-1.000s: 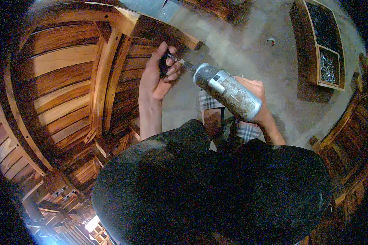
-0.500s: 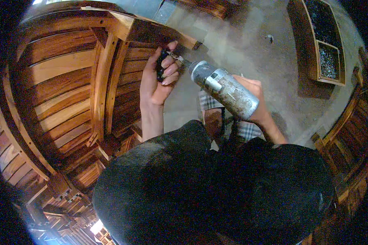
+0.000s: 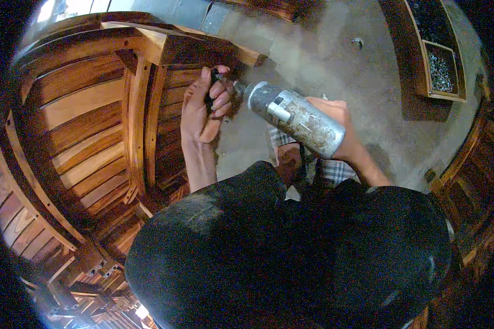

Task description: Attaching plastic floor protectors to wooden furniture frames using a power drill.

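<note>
My right hand is wrapped round a worn, silver-grey power driver, whose nose points to the upper left. The driver's tip comes close to the fingers of my left hand; in the blur I cannot tell whether it touches them. My left hand is raised with its fingers curled round some small black pieces, whose exact kind does not show. Just beyond and left of this hand stands a slatted wooden furniture frame with a thick corner post. The driver's handle is hidden behind its body and my hand.
At the upper right is a wooden box with compartments, one holding many small shiny metal screws and one with dark pieces. A small object lies on the concrete floor. More slatted wooden pieces stand along the right edge.
My left hand has shifted slightly left and turned, its fingers still curled. The driver has moved a little left with my right hand. The view has shifted somewhat.
</note>
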`<state>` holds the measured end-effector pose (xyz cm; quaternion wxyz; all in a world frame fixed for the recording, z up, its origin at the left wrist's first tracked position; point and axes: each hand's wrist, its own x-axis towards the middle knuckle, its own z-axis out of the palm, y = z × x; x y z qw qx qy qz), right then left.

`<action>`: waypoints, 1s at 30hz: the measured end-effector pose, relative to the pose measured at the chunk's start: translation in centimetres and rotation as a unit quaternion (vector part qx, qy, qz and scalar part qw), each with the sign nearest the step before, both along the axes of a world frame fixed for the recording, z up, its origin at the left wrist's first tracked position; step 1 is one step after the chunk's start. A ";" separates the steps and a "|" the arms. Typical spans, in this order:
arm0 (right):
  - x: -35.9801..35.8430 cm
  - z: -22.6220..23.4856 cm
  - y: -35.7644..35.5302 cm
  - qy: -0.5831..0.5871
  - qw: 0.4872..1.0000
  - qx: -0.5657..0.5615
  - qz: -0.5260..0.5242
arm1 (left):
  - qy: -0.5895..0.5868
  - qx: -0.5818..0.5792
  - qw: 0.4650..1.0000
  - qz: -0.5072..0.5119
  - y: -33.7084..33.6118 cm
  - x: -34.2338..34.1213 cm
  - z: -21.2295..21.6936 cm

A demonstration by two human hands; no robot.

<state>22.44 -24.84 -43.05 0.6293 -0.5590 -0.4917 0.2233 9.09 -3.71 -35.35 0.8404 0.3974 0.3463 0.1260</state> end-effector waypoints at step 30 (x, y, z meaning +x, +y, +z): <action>0.6 -1.7 4.6 0.002 0.997 0.063 -0.050 | -0.026 -0.020 0.998 0.058 0.5 2.0 -0.7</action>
